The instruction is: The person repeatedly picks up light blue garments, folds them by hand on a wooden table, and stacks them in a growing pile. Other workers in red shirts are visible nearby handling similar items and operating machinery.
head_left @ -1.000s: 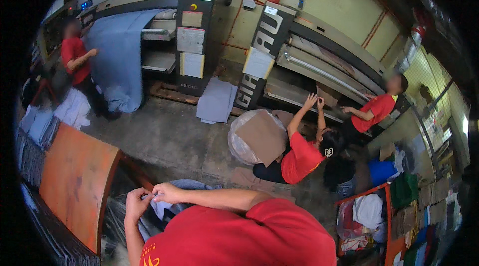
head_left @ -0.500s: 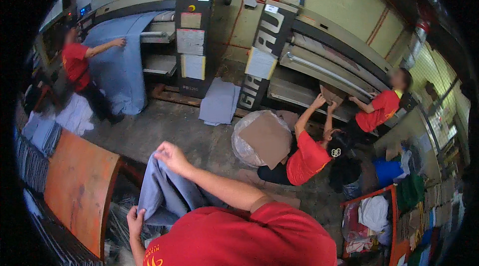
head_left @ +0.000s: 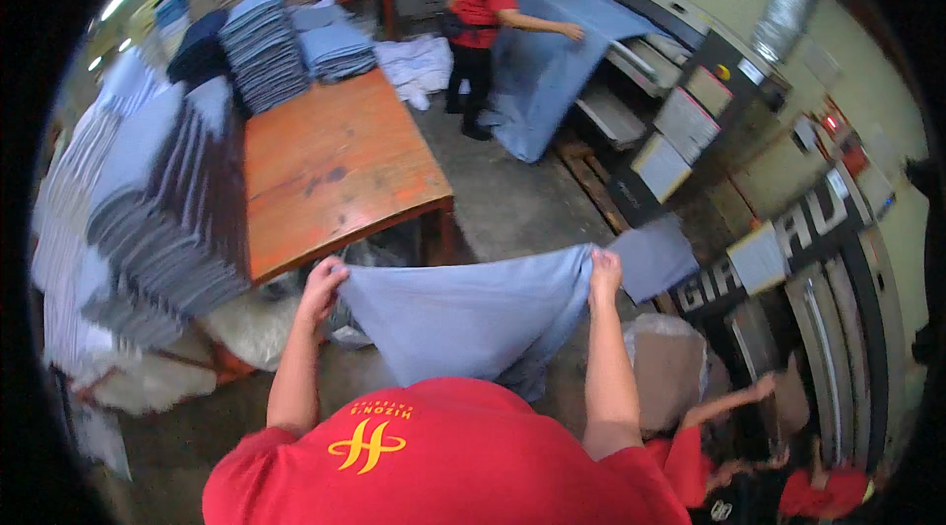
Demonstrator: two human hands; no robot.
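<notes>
A blue-grey cloth (head_left: 463, 313) hangs stretched between my two hands, its top edge drawn nearly straight and its lower part drooping in soft folds. My left hand (head_left: 323, 287) is closed on one upper corner, close to the front edge of the orange-brown wooden table (head_left: 335, 165). Out to the right, my right hand (head_left: 605, 277) pinches the other upper corner. Beyond that hand, a flat grey-blue stack of cloth (head_left: 652, 257) lies low near the machines. The cloth's bottom edge is partly hidden behind my red shirt.
Tall stacks of folded cloth (head_left: 163, 180) line the left, with more folded stacks (head_left: 264, 47) at the table's far end. A person (head_left: 483, 13) handles a large blue cloth (head_left: 552, 52) at an ironing machine (head_left: 680, 121). Two people work at another machine (head_left: 828, 328), lower right, near a brown-topped bundle (head_left: 662, 367).
My view has swung left toward the table. My hands have moved apart, and the cloth, bunched before, is now spread between them by its corners.
</notes>
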